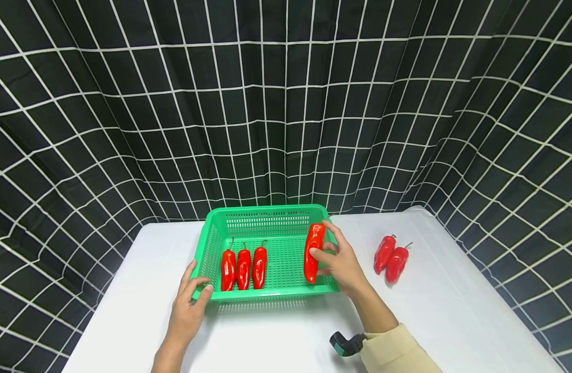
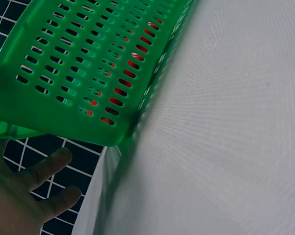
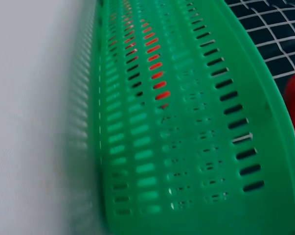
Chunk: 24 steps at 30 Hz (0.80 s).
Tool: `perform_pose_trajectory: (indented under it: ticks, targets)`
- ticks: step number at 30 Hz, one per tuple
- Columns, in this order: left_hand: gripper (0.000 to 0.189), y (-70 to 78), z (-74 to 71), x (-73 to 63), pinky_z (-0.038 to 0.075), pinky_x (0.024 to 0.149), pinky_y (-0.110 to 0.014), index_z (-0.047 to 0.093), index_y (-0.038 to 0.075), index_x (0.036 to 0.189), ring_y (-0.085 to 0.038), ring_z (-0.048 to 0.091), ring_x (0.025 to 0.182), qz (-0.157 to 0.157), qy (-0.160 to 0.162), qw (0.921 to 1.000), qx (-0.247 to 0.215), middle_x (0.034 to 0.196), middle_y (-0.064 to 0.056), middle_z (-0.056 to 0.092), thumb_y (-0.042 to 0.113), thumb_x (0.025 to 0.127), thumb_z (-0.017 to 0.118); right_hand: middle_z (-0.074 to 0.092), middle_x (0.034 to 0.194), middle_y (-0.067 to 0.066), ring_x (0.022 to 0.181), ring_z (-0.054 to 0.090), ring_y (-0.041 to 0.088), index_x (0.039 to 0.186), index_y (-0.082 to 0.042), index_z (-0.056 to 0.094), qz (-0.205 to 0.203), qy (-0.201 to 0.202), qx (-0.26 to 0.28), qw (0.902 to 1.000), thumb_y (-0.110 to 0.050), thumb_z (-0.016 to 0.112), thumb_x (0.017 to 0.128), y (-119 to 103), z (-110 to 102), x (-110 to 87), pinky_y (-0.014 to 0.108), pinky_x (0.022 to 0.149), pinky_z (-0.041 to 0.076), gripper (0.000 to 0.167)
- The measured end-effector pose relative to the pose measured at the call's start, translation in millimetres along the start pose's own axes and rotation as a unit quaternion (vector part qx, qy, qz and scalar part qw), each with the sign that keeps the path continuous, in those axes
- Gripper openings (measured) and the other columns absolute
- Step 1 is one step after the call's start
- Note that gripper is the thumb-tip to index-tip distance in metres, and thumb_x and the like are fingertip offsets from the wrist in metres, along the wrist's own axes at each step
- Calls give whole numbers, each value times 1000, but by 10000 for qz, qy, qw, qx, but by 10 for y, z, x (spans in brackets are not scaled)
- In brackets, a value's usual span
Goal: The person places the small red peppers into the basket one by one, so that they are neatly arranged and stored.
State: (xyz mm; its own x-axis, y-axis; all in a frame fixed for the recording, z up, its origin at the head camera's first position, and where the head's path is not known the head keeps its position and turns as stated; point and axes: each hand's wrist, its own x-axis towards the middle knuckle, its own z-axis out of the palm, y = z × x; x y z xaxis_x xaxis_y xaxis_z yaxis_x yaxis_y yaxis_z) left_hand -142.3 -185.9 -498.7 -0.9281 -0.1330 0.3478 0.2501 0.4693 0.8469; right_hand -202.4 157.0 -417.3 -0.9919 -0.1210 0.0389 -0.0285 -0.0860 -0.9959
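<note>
Looking light, firm and slippery, the red pepper is best held mid-body, as pinched by the right hand over the green basket, whose nearest corner is touched by the left hand, fingers loosely spread.

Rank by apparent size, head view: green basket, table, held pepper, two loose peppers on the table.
1. table
2. green basket
3. held pepper (possibly nearer the camera, so true size unsure)
4. left loose pepper, right loose pepper: look alike, unranked
</note>
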Motion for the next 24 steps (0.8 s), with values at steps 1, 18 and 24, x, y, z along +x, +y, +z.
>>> perform_pose_trajectory:
  ticks: [1, 18, 24]
  targets:
    - [14, 1, -2, 1, 26, 102, -62, 64, 7, 106, -34, 23, 139, -3, 3, 10000, -1, 155, 2, 26, 16, 96, 60, 52, 109, 24, 93, 62, 37, 147, -31, 34, 1, -34, 2, 10000, -1, 66, 89, 6, 18, 13, 55, 63, 54, 73]
    - [16, 10, -13, 2, 25, 102, -63, 63, 5, 108, -36, 22, 140, -24, -53, 10000, -9, 156, 0, 24, 16, 96, 59, 52, 103, 24, 81, 64, 33, 144, -25, 40, 181, -207, -148, 9995, 5, 67, 86, 72, 312, 189, 52, 57, 54, 71]
    - [16, 16, -15, -5, 25, 102, -62, 63, 5, 107, -36, 22, 140, -36, -47, 10000, -1, 156, 0, 24, 16, 97, 59, 53, 99, 23, 78, 65, 31, 146, -22, 37, 341, -235, -325, 9986, 2, 68, 86, 79, 395, 232, 54, 60, 54, 72]
